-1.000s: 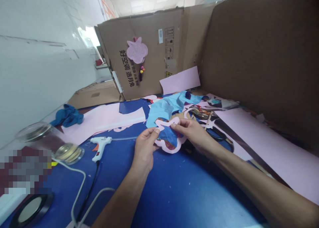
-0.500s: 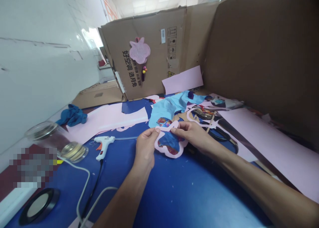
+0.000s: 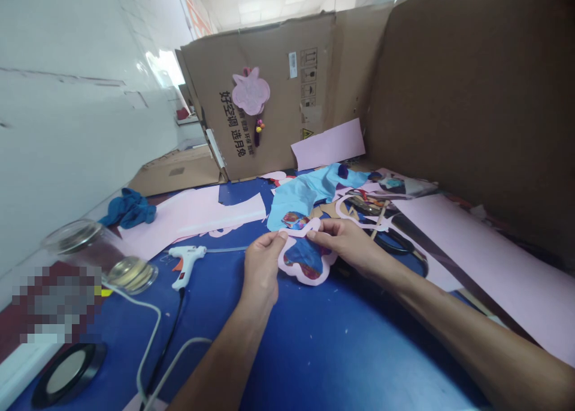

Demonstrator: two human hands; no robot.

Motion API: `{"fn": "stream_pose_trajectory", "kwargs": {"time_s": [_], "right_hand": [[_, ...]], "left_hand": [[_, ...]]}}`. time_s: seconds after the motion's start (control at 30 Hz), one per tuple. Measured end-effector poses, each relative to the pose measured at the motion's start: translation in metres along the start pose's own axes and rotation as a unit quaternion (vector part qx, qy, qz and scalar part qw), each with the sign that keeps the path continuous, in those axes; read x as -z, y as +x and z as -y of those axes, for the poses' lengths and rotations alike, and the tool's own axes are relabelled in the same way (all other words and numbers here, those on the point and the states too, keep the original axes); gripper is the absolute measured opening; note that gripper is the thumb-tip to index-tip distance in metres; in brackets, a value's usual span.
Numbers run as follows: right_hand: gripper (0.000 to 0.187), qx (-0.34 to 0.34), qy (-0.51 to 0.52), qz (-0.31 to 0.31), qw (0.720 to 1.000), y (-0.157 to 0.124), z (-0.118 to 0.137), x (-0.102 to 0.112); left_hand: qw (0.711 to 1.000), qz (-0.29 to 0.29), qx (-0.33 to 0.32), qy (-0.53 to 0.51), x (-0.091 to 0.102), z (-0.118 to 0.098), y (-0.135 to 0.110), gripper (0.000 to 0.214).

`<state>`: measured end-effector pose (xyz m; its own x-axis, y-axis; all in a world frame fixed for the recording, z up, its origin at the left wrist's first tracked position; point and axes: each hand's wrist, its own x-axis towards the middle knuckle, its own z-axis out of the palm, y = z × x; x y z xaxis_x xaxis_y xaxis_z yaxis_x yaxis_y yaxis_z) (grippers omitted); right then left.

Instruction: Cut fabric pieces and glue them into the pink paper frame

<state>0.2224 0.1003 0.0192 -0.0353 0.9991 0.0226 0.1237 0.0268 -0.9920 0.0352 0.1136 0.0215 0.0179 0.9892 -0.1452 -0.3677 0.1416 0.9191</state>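
Observation:
Between my two hands is a pink paper cutout frame (image 3: 303, 278) with a wavy outline, held above the blue table. Blue and dark red patterned fabric (image 3: 302, 256) shows inside its opening. My left hand (image 3: 263, 261) pinches the frame's upper left edge between thumb and fingers. At the upper right edge, my right hand (image 3: 344, 241) pinches the paper the same way. Just behind the cutout lies light blue satin cloth (image 3: 300, 194), with another patterned patch at its near end. A white glue gun (image 3: 186, 264) rests on the table left of my left hand.
Pink paper sheets (image 3: 179, 216) lie at the left, and a larger one (image 3: 485, 249) at the right. A clear jar (image 3: 85, 246) lies on its side near a black tape roll (image 3: 67, 375). Cardboard panels (image 3: 278, 129) stand behind, with a pink flower-shaped ornament (image 3: 251, 93) on one.
Both hands keep the same pinch on the pink cutout, which has hardly moved. The whole view has shifted very slightly.

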Motion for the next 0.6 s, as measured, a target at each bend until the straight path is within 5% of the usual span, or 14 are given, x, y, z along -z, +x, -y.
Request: {"fn": "stream_pose_trajectory", "kwargs": {"time_s": [0.6], "right_hand": [[0.033,-0.001,-0.004,0.007,1.0,-0.0003,-0.0003,0.0006]], "left_hand": [[1.0,-0.003,-0.004,0.018,0.0011,0.0011,0.0007,0.043]]}}
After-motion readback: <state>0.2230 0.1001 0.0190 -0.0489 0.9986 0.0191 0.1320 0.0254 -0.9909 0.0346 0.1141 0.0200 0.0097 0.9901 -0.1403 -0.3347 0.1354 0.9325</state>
